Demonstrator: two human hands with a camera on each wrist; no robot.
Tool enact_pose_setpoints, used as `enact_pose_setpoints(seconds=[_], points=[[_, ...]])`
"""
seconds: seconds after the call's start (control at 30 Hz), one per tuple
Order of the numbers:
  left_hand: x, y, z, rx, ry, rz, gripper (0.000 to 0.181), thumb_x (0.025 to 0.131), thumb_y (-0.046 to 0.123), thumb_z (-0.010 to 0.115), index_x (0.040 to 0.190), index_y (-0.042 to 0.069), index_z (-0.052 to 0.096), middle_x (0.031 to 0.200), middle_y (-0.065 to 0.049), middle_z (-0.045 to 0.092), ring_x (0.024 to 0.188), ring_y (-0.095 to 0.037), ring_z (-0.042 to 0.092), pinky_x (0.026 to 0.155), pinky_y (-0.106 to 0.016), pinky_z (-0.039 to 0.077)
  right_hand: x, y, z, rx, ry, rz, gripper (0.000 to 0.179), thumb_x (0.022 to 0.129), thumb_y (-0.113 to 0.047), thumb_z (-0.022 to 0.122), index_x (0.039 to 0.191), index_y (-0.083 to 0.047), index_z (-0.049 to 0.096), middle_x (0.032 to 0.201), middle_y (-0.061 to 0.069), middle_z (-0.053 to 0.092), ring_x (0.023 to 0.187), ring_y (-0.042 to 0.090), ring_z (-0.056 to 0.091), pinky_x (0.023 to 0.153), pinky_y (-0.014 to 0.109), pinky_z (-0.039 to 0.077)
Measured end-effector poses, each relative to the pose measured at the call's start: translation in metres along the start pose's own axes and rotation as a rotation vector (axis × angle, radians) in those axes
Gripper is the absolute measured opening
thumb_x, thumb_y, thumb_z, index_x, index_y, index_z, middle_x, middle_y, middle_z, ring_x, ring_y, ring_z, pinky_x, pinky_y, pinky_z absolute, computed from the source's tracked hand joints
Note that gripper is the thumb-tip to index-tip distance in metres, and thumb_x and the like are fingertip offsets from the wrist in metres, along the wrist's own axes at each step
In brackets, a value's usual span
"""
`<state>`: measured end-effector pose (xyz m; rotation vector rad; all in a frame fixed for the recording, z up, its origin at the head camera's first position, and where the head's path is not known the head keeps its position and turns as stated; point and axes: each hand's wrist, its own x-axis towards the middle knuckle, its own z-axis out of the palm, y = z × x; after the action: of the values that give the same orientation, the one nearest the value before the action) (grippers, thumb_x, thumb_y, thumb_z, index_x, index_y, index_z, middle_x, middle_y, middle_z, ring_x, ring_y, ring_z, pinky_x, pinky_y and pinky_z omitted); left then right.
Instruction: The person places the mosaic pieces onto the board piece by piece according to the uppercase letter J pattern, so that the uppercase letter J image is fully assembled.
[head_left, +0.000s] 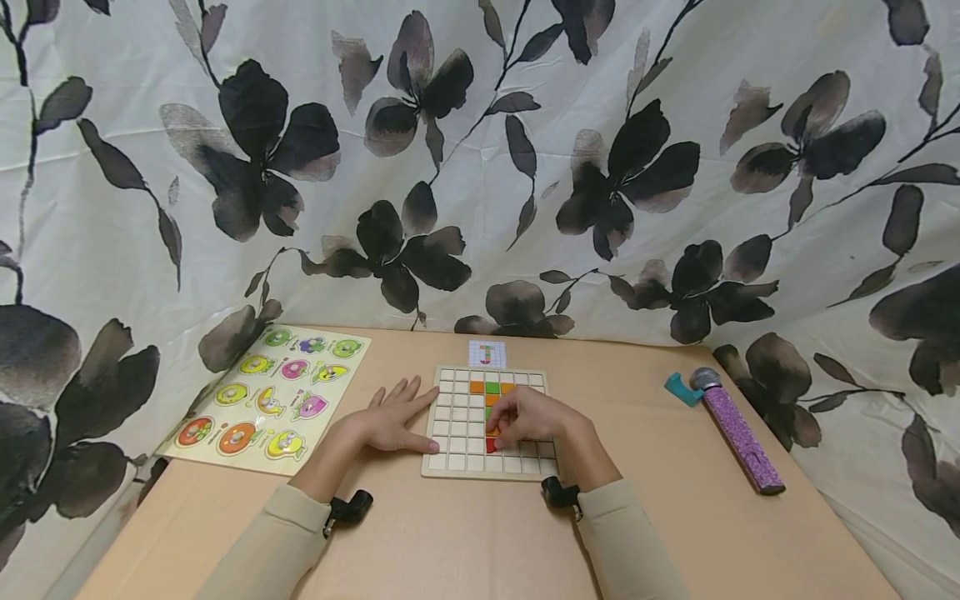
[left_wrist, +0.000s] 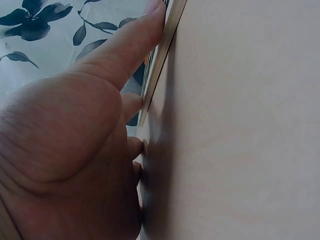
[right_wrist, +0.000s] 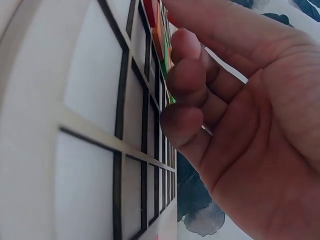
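A white grid board (head_left: 457, 464) with a pale wooden frame lies on the table. Orange tiles (head_left: 477, 387), green tiles (head_left: 492, 388) and a red tile (head_left: 491, 445) show in its squares. My right hand (head_left: 536, 417) is over the board's right half, fingers curled, thumb and index fingertip pinching at the red tile. The palm hides some squares. In the right wrist view, coloured tiles (right_wrist: 158, 32) stand in a row beside the fingertips. My left hand (head_left: 386, 419) lies spread at the board's left side, its thumb and index fingertip touching the frame (left_wrist: 162, 60).
Directly behind the board is a small pattern card (head_left: 487, 353) with a coloured grid figure. A sheet of fruit pictures (head_left: 273, 400) lies at the left. On the right rests a glittery purple microphone (head_left: 742, 437) beside a teal piece (head_left: 682, 389). Floral cloth (head_left: 480, 167) hangs behind the table.
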<state>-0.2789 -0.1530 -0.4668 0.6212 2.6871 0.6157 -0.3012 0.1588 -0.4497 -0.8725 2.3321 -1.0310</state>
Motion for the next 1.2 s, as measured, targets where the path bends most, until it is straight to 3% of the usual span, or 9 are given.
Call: enact_pose_setpoints(seconds=[0.27,0.57,0.87,1.2], points=[[0.000,0.000,0.000,0.006,-0.001,0.000,0.109,0.084,0.070,0.073,0.168,0.022,0.020,0.175,-0.020,0.001,0.162,-0.043,-0.004,0.125,-0.070,-0.004,-0.008,-0.002,-0.010,-0.019,0.124,0.026,0.023,0.086,-0.007,0.084,0.108,-0.008,0.081,0.078,0.001,0.068,0.072,0.014,0.058,0.064,0.024,0.047],[-0.001,0.001,0.000,0.000,-0.001,-0.002,0.109,0.085,0.069,0.073,0.168,0.021,0.021,0.175,-0.020,0.001,0.162,-0.043,-0.004,0.125,-0.069,-0.004,-0.022,-0.006,-0.028,-0.047,0.203,0.032,0.029,0.088,-0.011,0.082,0.116,-0.006,0.079,0.092,0.003,0.074,0.085,0.022,0.064,0.074,0.030,0.053],[-0.001,0.001,0.000,0.000,0.002,-0.002,0.109,0.085,0.069,0.073,0.168,0.022,0.021,0.175,-0.019,0.001,0.162,-0.043,-0.004,0.126,-0.069,-0.004,-0.034,-0.003,-0.039,-0.062,0.266,0.058,0.031,0.087,-0.012,0.084,0.117,-0.008,0.079,0.109,0.018,0.074,0.090,0.023,0.061,0.078,0.032,0.052],[-0.001,0.001,0.000,0.010,0.003,0.003,0.108,0.086,0.068,0.072,0.168,0.022,0.020,0.175,-0.019,0.001,0.162,-0.043,-0.004,0.125,-0.069,-0.004,-0.048,0.012,-0.050,-0.089,0.333,0.135,0.028,0.087,-0.009,0.083,0.115,-0.007,0.079,0.104,0.008,0.074,0.091,0.022,0.060,0.080,0.033,0.053]])
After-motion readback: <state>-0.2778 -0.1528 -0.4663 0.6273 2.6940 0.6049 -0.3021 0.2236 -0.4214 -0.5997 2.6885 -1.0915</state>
